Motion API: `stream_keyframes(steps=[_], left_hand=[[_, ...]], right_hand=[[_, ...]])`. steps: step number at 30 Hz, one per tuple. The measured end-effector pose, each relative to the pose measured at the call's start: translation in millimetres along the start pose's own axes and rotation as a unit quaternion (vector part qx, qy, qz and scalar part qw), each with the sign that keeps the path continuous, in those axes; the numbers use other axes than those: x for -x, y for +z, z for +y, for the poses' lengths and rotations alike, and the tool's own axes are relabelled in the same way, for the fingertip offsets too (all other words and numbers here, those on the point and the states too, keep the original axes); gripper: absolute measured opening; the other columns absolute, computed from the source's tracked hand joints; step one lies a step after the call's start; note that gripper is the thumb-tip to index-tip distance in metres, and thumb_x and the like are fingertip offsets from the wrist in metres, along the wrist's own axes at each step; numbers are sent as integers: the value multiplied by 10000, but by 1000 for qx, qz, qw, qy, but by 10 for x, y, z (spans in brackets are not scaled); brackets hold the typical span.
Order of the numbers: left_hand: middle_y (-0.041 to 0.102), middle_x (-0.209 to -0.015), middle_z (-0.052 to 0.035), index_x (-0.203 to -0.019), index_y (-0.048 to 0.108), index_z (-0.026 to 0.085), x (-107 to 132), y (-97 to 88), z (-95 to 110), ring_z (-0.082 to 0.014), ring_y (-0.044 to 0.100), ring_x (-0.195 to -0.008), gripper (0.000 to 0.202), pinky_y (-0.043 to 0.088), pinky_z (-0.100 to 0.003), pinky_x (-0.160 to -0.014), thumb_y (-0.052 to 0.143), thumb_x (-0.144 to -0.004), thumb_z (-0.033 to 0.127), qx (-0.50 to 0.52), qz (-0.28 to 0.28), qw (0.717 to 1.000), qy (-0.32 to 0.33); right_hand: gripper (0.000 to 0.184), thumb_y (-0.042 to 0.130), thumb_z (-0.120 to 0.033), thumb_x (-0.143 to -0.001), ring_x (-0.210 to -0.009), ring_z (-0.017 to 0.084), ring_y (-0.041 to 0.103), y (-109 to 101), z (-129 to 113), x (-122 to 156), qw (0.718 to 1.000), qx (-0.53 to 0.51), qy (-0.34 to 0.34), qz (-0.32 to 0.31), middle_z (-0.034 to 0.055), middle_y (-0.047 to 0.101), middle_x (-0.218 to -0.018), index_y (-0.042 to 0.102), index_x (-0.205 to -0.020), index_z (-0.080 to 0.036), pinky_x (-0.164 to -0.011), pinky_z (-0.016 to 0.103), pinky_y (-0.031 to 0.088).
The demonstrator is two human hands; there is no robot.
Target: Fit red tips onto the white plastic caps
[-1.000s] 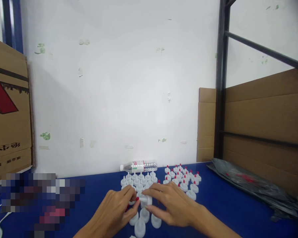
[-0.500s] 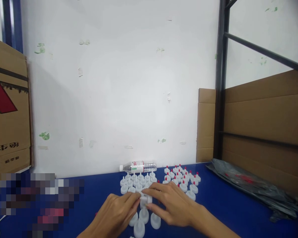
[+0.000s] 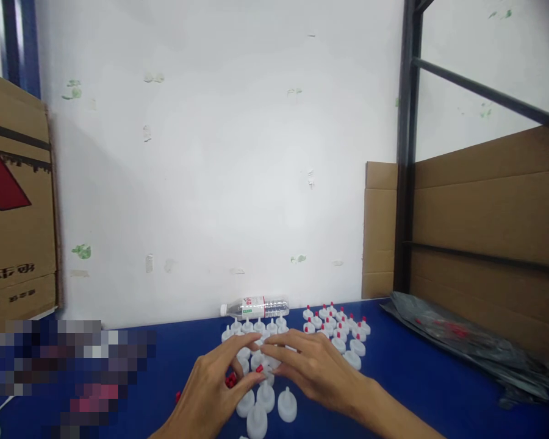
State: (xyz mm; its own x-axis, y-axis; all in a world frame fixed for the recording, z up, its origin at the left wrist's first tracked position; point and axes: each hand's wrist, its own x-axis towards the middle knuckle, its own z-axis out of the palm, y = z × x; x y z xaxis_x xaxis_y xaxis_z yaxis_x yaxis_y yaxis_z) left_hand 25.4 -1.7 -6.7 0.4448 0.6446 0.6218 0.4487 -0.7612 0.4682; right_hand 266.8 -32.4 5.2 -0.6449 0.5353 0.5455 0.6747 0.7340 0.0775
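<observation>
My left hand has its thumb and index finger parted. Several small red tip caps show inside it, beside a curled finger. Another red tip cap lies by the left thumb's tip, against the pale nozzle in front of the other hand. My right hand is closed around a white nozzle cap, mostly hidden by its fingers. Close below both hands stand white nozzle caps with bare tips. Beyond the fingers are rows of more white nozzle caps.
To the right stand several red-tipped white nozzle caps. A clear plastic bottle lies along the wall. A grey plastic bag rests at the right on the blue table. A cardboard box stands left.
My left thumb and index finger have spread apart from their pinch, and the red tip caps inside the hand have come into view. My right hand stays nearly in place.
</observation>
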Motion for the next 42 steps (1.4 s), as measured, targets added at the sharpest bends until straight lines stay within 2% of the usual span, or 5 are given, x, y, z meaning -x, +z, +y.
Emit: stream_keyframes(steps=[4,10,19,38,42], left_hand=[[739,-640,18,-1355,634,260,-6,30,87,-169,621,-562,664,503,-242,-552,819,-754,472,74,-42,991,-105],[699,-1209,-189,-1388,579,179,12,142,83,-185,722,-588,869,407,-200,-411,845,-674,596,383,-134,897,-177],[727,-1025,-141,-1375,534,157,51,49,94,-169,719,-629,850,408,-177,-452,850,-701,567,465,-202,839,-195],[750,-858,-96,-1197,627,130,43,141,62,-209,708,-744,843,415,-222,-595,877,-592,661,421,-172,877,-154],[731,-1015,-88,-1321,572,203,-72,-98,63,-217,684,-817,670,463,-242,-559,538,-892,716,290,-95,945,-122]], right_hand=[[340,477,-285,-1052,-1058,193,698,44,-21,12,998,7,-29,60,74,703,-1276,548,-1384,-280,-783,294,574],[516,476,-271,-1059,-892,153,754,44,-140,-17,992,-33,-81,93,31,717,-1276,320,-1549,-319,-602,254,566],[681,519,-319,-1047,-717,152,761,-40,-264,-51,984,-44,-123,124,27,757,-1190,135,-1609,-311,-483,247,551],[175,489,-234,-1046,-638,69,720,47,-252,-95,967,-17,-153,201,7,792,-1033,616,-1157,-187,-448,156,469],[137,512,-196,-1010,-716,119,743,-88,-168,-72,975,15,-119,186,58,774,-1116,609,-1107,-192,-534,206,491]])
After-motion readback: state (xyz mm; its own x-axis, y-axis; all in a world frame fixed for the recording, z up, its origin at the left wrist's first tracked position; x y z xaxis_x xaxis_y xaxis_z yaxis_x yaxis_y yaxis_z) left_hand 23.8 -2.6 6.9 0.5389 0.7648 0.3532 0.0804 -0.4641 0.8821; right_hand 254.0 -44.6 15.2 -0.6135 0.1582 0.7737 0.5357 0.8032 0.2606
